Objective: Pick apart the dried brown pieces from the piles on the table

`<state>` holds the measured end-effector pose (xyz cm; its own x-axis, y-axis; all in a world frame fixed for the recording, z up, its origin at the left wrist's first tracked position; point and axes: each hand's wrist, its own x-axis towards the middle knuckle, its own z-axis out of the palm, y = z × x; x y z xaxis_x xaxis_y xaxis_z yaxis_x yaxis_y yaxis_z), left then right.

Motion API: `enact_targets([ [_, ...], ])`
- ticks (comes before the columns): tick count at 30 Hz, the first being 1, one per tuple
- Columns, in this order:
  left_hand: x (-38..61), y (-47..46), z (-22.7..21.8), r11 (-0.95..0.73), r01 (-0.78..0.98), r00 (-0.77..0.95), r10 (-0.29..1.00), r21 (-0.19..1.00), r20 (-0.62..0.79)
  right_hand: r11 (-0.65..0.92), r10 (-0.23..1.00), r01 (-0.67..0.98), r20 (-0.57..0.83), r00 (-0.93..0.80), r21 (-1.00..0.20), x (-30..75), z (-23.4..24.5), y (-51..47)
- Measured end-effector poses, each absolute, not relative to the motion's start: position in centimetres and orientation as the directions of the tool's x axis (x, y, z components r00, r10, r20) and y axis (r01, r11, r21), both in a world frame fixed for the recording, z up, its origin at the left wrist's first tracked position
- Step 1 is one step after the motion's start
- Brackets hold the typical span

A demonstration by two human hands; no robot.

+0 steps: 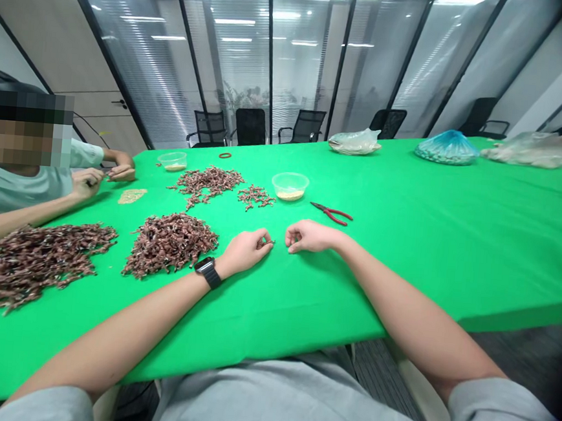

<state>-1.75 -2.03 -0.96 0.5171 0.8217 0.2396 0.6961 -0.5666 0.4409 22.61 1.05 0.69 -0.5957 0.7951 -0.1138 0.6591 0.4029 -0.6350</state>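
– Over the green cloth [429,235], btwn the near pile [174,244] and the pliers [327,211], what've you got?

– L hand [244,252]: thumb + fingertips pinching a small brown pc [267,242], one end poking out toward my other side. Can't tell if the pc touches the cloth.

– And the other?

– R hand [309,236] faces it, w/ a narrow gap btwn the two. Fingers curled in, thumb close to their tips; can't tell if they meet or hold anything, too small to see.

– What's around you?

– Near pile's all brown pcs, just beside my L wrist, which has the dark watch [208,271] on. Big pile [38,266] of the same further L. Beyond my hands: small cluster [255,197], then a spread-out heap [210,182] to its L, and a clear tub [290,183] w/ yellowish bits at the bottom. Pliers lie R of the tub, red handles pointing away from it.

– Anyone w/ you?

– Yep, co-worker [20,187] on the L, both hands close together near the table edge. Flat patch [132,196] of yellowish bits nearby, second tub [173,157] past that. Farther back R: a whitish bag [354,140] and a blue bag [446,147].
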Motion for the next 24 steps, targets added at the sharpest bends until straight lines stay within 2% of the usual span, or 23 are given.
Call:
enact_targets([
  [24,-1.73,-2.24,-0.75,-0.577,0.705,0.529,0.815,0.414,0.235,0.327,0.844,0.596,-0.057,-0.534,-0.733,22.18,0.03,1.06],
])
